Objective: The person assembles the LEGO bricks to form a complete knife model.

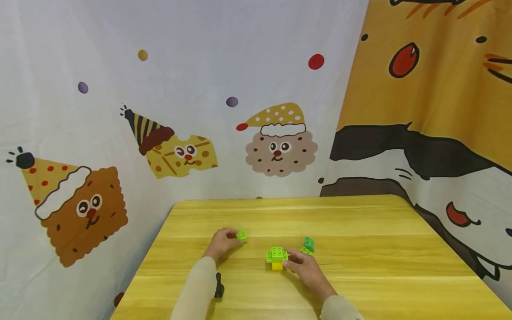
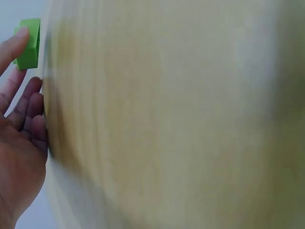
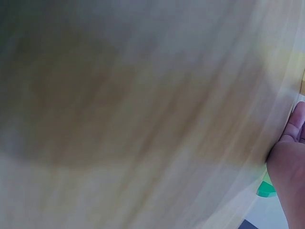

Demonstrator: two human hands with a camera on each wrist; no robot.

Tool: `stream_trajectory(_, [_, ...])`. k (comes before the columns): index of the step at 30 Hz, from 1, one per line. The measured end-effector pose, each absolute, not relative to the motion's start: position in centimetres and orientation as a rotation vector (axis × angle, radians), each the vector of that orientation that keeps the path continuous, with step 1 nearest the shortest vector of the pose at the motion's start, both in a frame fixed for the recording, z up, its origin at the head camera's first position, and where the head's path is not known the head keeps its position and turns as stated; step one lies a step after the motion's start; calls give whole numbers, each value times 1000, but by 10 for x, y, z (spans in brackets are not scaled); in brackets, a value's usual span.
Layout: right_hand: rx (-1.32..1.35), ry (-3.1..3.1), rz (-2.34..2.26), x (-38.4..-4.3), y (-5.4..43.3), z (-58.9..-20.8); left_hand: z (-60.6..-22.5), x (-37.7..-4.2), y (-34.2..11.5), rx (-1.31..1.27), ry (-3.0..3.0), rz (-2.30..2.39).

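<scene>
Head view: a lime brick (image 1: 242,236) is pinched between thumb and fingers of the left hand (image 1: 222,244). The brick assembly (image 1: 277,254), lime over yellow, is held at its right side by the right hand (image 1: 306,269). Light, stiff plastic is judged; opposite walls are best gripped, low on the stack.

Left wrist: the pinch is confirmed, thumb on one face.

Right wrist: fingertip contact cannot be told.

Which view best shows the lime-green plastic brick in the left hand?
Left wrist: the lime-green plastic brick appears largest there, pinched by the left hand. Head shows it small, studs visible; right wrist doesn't show it.
</scene>
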State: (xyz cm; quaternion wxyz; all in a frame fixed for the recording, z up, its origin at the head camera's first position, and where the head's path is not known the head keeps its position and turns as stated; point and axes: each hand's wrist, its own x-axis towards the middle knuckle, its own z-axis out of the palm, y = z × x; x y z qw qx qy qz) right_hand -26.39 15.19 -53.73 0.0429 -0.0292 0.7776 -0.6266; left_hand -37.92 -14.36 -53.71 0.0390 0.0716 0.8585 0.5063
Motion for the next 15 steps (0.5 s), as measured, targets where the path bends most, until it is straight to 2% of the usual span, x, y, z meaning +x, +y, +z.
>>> stream_trajectory(15, [-90,2399,-1900,-264,152,-535,-522,-375,-144,256,2532,1589])
